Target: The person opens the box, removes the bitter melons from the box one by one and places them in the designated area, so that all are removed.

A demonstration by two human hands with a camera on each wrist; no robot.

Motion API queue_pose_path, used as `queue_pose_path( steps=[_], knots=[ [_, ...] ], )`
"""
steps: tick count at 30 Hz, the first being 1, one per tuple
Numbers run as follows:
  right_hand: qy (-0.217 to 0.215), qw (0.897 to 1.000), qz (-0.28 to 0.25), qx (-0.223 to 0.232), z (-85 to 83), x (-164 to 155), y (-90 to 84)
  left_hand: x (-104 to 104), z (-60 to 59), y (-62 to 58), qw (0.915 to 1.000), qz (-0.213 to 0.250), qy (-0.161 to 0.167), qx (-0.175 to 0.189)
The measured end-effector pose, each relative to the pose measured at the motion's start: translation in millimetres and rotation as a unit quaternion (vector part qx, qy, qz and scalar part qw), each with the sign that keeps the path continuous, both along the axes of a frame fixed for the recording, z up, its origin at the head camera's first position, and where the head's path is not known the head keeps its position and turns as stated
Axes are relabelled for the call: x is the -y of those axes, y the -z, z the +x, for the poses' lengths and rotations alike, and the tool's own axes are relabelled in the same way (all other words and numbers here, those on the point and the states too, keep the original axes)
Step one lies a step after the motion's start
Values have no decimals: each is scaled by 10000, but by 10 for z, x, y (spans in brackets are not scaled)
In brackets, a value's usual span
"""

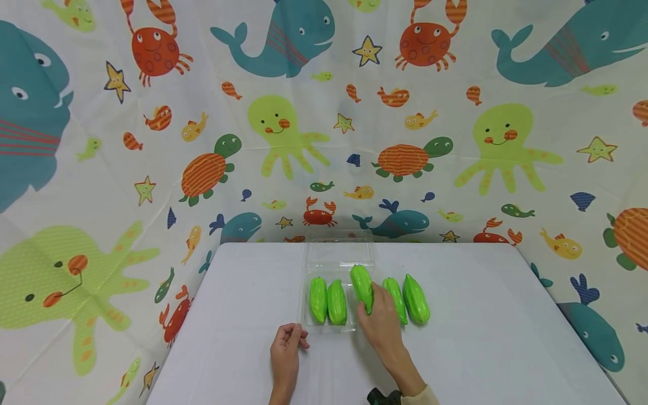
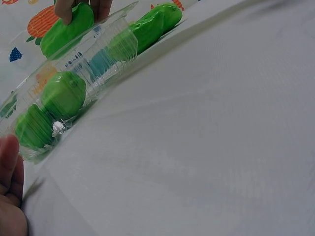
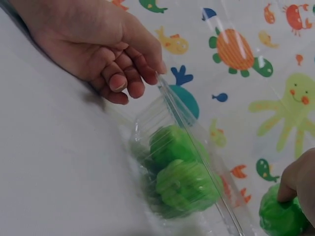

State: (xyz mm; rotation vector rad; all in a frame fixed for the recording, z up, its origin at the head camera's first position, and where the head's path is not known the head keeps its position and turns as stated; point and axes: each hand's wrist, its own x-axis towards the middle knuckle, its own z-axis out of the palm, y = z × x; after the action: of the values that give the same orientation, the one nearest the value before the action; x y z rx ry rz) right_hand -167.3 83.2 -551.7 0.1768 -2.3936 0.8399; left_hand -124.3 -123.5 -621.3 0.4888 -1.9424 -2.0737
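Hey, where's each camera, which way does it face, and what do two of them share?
Head: worn on the head, facing forward and down at the white table; left grip and right grip show.
Left wrist: on that wrist, looking low toward the clear container; left grip at lower left, right grip at top.
Right wrist: on that wrist, facing the container; right grip at right edge, left grip at upper left.
Both wrist views share the right grip's green vegetable.

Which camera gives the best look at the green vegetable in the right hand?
The head view: nearly the whole length of the green vegetable shows beside the right hand. The left wrist view shows it partly covered on top; the right wrist view shows mainly one end, near the edge.
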Motion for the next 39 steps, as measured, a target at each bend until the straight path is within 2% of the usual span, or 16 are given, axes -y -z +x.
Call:
queue_pose_path(
  steps=[27, 39],
  knots=[
    [167, 9986, -42, -494, -24, -142, -38, 13, -13, 25, 9999, 3, 6, -121],
    [145, 9989, -47, -447, -7, -210, -73, 0, -6, 5, 9999, -66, -5, -80]
  ],
)
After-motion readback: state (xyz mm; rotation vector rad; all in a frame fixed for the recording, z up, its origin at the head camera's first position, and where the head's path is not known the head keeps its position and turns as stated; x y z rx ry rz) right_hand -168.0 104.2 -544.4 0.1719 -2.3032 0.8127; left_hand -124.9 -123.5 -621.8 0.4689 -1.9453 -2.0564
